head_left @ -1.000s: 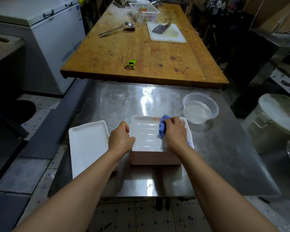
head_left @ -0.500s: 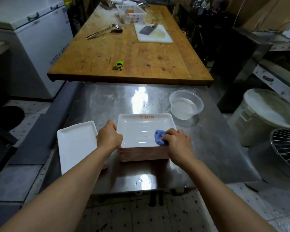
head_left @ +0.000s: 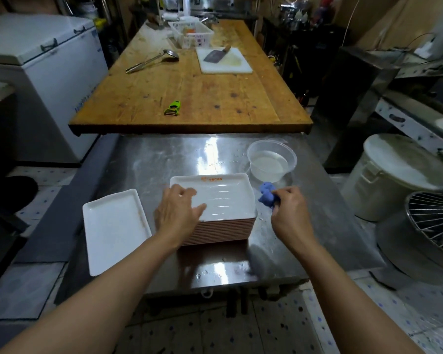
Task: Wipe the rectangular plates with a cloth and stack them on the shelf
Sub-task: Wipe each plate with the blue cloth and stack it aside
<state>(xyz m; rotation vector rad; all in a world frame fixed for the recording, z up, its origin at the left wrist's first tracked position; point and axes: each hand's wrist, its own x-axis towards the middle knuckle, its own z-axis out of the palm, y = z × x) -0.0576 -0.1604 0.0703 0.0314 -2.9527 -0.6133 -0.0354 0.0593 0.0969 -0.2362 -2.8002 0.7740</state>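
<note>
Blue cloth (head_left: 267,194) in right hand (head_left: 289,210), just off plate stack (head_left: 223,227) edge.

Single head-worn view, wide-angle, looking forward and steeply down from above the near edge of a steel table (head_left: 149,159). Both forearms enter from the bottom corners (lines bow toward the frame edges). A wooden table (head_left: 189,95) recedes beyond, toward the top.

Left hand (head_left: 175,213) rests on plate stack (head_left: 223,221); right hand (head_left: 289,213) pinches blue cloth (head_left: 266,194) beside it on steel desk (head_left: 151,162).
</note>
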